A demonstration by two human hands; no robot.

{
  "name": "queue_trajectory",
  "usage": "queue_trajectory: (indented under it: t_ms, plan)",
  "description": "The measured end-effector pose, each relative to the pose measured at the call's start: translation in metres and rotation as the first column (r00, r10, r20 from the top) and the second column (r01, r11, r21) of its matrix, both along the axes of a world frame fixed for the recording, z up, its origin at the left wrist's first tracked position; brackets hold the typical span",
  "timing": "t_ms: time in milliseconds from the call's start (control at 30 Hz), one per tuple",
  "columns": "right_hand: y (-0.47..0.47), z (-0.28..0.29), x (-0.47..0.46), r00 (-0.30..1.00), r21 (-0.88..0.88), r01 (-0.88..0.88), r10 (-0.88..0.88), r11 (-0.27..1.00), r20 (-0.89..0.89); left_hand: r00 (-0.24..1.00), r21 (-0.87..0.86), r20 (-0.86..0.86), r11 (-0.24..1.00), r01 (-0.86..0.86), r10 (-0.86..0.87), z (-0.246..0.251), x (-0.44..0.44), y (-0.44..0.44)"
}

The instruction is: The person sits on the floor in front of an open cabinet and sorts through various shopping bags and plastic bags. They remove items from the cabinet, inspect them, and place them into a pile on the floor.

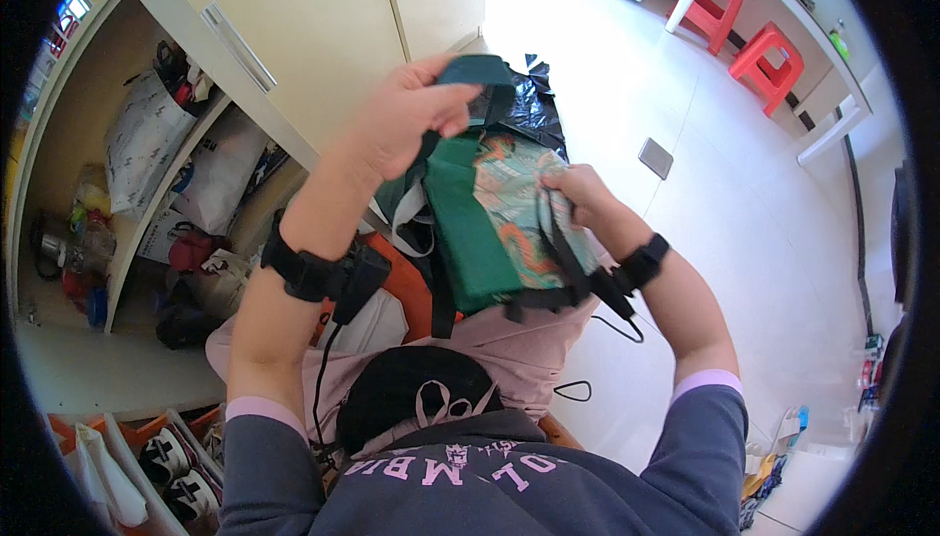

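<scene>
A green bag with a patterned front panel (470,220) is held above my lap, tilted, with dark straps around it. My left hand (433,103) grips a dark green strap (477,70) at the bag's upper end, thumb and fingers pinched on it. At the bag's right edge, my right hand (580,191) pinches the patterned fabric near a dark strap. Behind the bag's top lies a crumpled black plastic bag (540,106). Beneath and left of it are an orange item (400,272) and white plastic (374,323), partly hidden. A black cap-like item (418,389) rests by my waist.
At left, a cabinet with an open shelf (172,198) holds plastic bags, bottles and other items; its closed door (294,29) stands ahead. Shoes (180,473) sit in a divided holder at lower left. Red plastic stools (767,66) stand under a white table (800,18) at upper right.
</scene>
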State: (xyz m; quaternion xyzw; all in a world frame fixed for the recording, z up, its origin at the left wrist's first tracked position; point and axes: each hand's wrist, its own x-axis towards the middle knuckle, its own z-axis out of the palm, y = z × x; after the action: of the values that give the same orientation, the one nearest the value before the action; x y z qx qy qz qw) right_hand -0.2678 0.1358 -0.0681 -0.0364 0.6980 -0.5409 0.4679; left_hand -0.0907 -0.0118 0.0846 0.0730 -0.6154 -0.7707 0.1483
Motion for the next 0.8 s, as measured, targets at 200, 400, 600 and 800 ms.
queue_trajectory:
  t_ms: [200, 400, 600, 800]
  plan:
    - [-0.054, -0.039, 0.018, 0.344, 0.349, 0.108, 0.295, 0.931, -0.891, 0.999, -0.019, 0.052, 1.0, -0.008, 0.009, -0.015, -0.008, 0.026]
    - [-0.055, -0.065, 0.084, 0.361, -0.042, -0.405, 0.118, 0.913, -0.925, 0.996, 0.109, 0.007, 0.99, -0.093, 0.093, -0.037, -0.015, 0.047]
    - [-0.056, -0.092, 0.106, 0.333, 0.214, -0.27, 0.299, 0.939, -0.894, 0.981, -0.137, 0.078, 0.977, -0.164, 0.175, -0.065, -0.009, 0.078]
    - [-0.083, -0.058, 0.087, 0.656, 0.35, -0.165, 0.368, 0.922, -0.66, 1.0, -0.284, 0.022, 0.959, -0.011, 0.018, -0.07, 0.008, 0.087]
